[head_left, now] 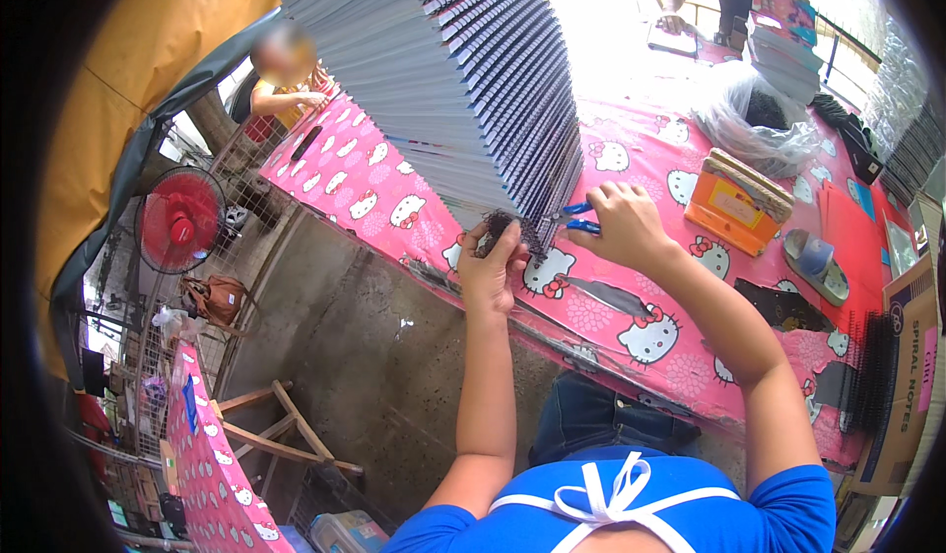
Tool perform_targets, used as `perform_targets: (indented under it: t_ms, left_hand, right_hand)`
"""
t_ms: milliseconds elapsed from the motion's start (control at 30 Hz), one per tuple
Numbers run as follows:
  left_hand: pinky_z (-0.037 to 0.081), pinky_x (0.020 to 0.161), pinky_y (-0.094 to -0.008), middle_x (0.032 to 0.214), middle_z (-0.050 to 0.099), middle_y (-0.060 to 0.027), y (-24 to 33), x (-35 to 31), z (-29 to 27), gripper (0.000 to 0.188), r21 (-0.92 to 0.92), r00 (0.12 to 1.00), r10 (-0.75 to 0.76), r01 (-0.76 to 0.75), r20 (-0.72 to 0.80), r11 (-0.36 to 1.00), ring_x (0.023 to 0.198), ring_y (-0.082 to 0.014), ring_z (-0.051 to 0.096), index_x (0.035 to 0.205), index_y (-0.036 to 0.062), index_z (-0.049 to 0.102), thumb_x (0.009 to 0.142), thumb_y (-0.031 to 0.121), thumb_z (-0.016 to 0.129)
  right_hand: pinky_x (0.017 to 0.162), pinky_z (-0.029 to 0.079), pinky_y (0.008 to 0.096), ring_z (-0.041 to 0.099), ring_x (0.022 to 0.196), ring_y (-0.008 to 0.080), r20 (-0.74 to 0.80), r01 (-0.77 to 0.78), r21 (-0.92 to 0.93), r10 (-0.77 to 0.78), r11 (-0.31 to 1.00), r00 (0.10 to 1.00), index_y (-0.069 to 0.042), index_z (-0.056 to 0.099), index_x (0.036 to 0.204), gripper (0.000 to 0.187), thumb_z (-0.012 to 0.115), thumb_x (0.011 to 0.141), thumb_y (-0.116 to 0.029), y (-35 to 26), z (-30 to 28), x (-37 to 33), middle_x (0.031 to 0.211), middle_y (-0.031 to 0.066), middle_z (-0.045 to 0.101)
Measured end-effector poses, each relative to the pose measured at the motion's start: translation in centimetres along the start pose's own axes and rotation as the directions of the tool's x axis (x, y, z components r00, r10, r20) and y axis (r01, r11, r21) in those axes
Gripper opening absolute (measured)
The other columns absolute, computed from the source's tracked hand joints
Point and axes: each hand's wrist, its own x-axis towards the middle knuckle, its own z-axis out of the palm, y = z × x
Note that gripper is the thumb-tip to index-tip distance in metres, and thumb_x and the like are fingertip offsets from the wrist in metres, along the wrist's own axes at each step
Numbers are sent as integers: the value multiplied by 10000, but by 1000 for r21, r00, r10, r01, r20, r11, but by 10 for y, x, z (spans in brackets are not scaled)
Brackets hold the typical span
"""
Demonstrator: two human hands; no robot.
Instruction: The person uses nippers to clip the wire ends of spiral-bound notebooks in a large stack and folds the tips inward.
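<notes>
Both hands work at desk centre: left hand pinches the black wire coil end; right hand, at 3 o'clock of it, grips blue-handled pliers. Wire: light, springy, sharp-tipped; hold beside the tip. Spiral notebook stack, at 12 o'clock, judged heavy, prone to slide.

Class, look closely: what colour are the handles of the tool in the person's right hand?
Blue handles, in the right hand; seen best in the head view.
</notes>
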Motion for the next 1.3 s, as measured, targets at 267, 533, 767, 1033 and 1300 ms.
perform_targets:
  t_ms: [267, 533, 767, 1033, 1300]
  left_hand:
    - [454, 437, -204, 793, 645, -85, -11, 2, 4, 536, 66, 999, 45, -45, -2, 997, 601, -114, 609, 1116, -19, 477, 692, 18, 801]
    - [455, 449, -213, 774, 643, -83, -12, 0, 5, 510, 115, 996, 95, -94, 1, 989, 577, -117, 598, 1106, -20, 492, 699, 28, 795]
    - [471, 460, -217, 795, 637, -89, -14, 0, 7, 493, 76, 995, 94, -92, -30, 993, 579, -118, 599, 1106, -19, 504, 708, 34, 790]
    - [478, 464, -215, 818, 637, -91, -17, -4, 9, 503, 71, 991, 123, -119, -60, 990, 591, -116, 599, 1104, -28, 506, 698, 26, 798]
    - [475, 454, -209, 840, 643, -111, -19, -2, 12, 485, 180, 983, 177, -167, -46, 969, 582, -115, 589, 1094, -33, 513, 698, 9, 789]
  right_hand:
    - [635, 515, 406, 646, 673, 289, 121, -21, 68, 13, 997, 993, -13, 631, 761, 530, 667, 729, -541, -3, 3, 17, 729, 136, 634]
    - [605, 533, 398, 667, 635, 294, 225, 1, 41, -10, 999, 974, -14, 650, 715, 544, 624, 755, -557, -6, -14, 27, 652, 149, 642]
    - [601, 520, 403, 653, 632, 297, 246, -4, 12, 0, 1000, 969, -9, 637, 736, 544, 641, 738, -552, -7, -15, 27, 680, 145, 631]
    - [661, 512, 350, 639, 783, 242, 87, 195, -186, -181, 963, 980, -7, 632, 845, 597, 616, 766, -599, -1, -14, 25, 846, 132, 632]
    - [720, 495, 385, 642, 762, 277, 178, 98, -108, -78, 989, 981, 11, 618, 823, 596, 636, 749, -581, -2, -11, 25, 804, 143, 627]
